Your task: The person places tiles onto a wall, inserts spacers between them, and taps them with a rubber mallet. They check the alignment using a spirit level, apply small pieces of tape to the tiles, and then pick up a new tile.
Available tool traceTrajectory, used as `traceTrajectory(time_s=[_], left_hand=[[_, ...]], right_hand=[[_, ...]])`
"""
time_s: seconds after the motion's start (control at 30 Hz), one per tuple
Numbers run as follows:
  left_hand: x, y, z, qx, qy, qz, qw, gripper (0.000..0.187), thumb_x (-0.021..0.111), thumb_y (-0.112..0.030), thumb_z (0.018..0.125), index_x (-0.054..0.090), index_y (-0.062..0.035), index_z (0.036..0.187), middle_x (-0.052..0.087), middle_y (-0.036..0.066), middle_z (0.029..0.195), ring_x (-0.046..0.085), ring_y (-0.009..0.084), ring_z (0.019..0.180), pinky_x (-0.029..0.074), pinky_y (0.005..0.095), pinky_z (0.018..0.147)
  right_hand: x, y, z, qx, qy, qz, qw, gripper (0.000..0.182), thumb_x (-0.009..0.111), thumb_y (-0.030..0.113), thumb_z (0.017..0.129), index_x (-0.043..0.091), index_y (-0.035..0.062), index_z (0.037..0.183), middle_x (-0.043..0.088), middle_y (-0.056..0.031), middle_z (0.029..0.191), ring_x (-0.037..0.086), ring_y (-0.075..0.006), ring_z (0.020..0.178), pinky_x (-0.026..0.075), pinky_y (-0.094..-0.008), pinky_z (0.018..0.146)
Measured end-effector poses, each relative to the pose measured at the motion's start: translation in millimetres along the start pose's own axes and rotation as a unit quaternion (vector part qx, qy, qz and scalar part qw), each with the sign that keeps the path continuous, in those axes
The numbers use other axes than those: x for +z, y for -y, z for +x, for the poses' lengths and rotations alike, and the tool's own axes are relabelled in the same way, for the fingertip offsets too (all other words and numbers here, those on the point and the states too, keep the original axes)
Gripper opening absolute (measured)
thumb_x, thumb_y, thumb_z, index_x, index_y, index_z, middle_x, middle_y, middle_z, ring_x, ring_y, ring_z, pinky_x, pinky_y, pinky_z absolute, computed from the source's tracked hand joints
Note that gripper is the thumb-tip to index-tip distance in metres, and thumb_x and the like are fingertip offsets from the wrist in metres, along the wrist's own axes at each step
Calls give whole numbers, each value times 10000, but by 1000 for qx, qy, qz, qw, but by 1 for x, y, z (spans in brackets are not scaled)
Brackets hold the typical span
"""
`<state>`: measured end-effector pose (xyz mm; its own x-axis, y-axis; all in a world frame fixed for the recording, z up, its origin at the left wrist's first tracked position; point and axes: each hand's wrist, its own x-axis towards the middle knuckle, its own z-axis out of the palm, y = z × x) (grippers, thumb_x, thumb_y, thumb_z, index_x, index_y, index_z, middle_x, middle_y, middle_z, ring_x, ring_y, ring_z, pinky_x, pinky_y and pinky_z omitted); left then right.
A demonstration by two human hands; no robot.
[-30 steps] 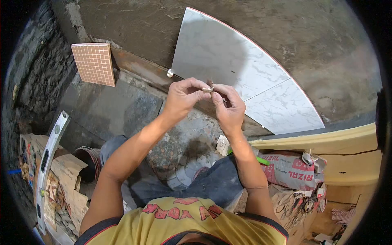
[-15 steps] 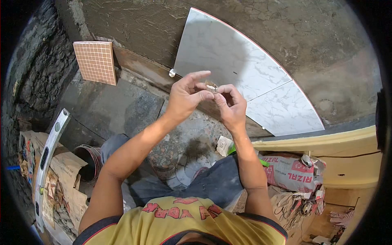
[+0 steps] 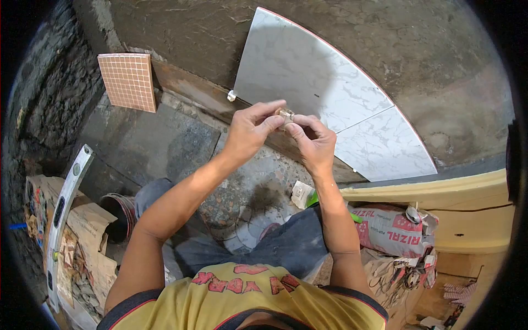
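Observation:
Both hands meet in front of the wall, closed on a small tan and whitish piece (image 3: 286, 116); its kind is too small to make out. My left hand (image 3: 248, 132) pinches it from the left between thumb and fingers. From the other side, my right hand (image 3: 315, 144) grips it with thumb and forefinger. Just behind them, white marbled wall tiles (image 3: 335, 77) stand against the wall, with a small white lump (image 3: 231, 95) at the lower left corner and another at the bottom edge.
A tan tile (image 3: 127, 82) leans at the back left. On the left lie a spirit level (image 3: 69, 201), a bucket (image 3: 125, 206) and cardboard (image 3: 91, 223). A printed cement bag (image 3: 388, 234) lies at right, below a yellowish ledge (image 3: 429, 190). Near my right forearm is a crumpled white packet (image 3: 301, 193).
My left fingers have folded down closer around the small piece, and it has turned between my hands. My right hand has shifted slightly right and down.

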<state>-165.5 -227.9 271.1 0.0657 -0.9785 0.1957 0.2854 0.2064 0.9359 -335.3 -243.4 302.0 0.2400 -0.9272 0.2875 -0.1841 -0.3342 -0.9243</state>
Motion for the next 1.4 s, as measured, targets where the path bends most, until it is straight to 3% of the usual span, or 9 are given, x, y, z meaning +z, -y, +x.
traceTrajectory(time_s=[0.1, 0.4, 0.6, 0.9, 1.0, 1.2, 1.3, 1.4], left_hand=[[6, 5, -1, 24, -44, -114, 992, 235, 682, -51, 943, 669, 34, 1162, 698, 58, 1026, 646, 102, 938, 535, 244, 833], [2, 9, 0, 35, 14, -24, 999, 87, 677, -50, 946, 639, 1, 1006, 675, 23, 972, 621, 78, 897, 524, 245, 826], [-3, 17, 4, 51, 47, -49, 996, 76, 653, -39, 957, 613, -15, 1017, 666, 15, 965, 606, 68, 893, 510, 243, 826], [4, 5, 3, 19, 25, -60, 998, 74, 636, -22, 955, 648, -17, 1027, 659, 5, 948, 620, 83, 897, 508, 238, 827], [1, 15, 6, 58, 27, -36, 997, 63, 639, -5, 944, 655, -15, 1004, 672, 15, 950, 625, 85, 884, 512, 243, 825], [-1, 19, 0, 11, 50, -37, 998, 72, 646, -14, 939, 650, -10, 1011, 674, 22, 962, 622, 88, 908, 513, 261, 836], [8, 16, -5, -13, -8, -78, 997, 93, 663, -39, 938, 677, -1, 1021, 683, 21, 971, 624, 90, 902, 514, 265, 833], [11, 21, -5, 62, -29, 21, 997, 117, 686, -67, 933, 713, 2, 1024, 692, 16, 973, 634, 99, 876, 519, 266, 824]], right_hand=[[2, -1, 0, -28, -20, -19, 999, 145, 750, 59, 883, 713, -11, 1005, 693, -45, 947, 651, -99, 855, 522, -241, 768], [6, -5, 3, -13, -27, 63, 998, 177, 742, 43, 882, 702, -12, 1045, 684, -59, 1007, 646, -108, 872, 520, -243, 782], [-4, -9, 6, -28, 28, 9, 999, 231, 742, 46, 882, 700, -7, 1103, 671, -47, 991, 647, -110, 875, 522, -248, 779], [-4, -11, 6, -2, 26, 78, 997, 266, 780, 64, 857, 705, 11, 1107, 657, -35, 1010, 624, -95, 867, 505, -232, 763], [-6, -10, 6, 1, 50, 44, 998, 247, 782, 63, 853, 717, 9, 1085, 658, -24, 999, 617, -88, 856, 495, -222, 749], [-13, -9, 9, 21, 83, 12, 996, 194, 777, 52, 849, 728, 1, 1029, 679, -14, 911, 621, -89, 825, 497, -229, 739], [-16, -13, 8, 36, 76, 8, 996, 166, 775, 28, 845, 725, -3, 999, 694, -19, 874, 628, -90, 800, 504, -234, 728], [-10, -12, 7, 31, 16, 55, 998, 134, 769, 0, 840, 720, -6, 965, 700, -24, 857, 630, -87, 787, 509, -229, 727]])
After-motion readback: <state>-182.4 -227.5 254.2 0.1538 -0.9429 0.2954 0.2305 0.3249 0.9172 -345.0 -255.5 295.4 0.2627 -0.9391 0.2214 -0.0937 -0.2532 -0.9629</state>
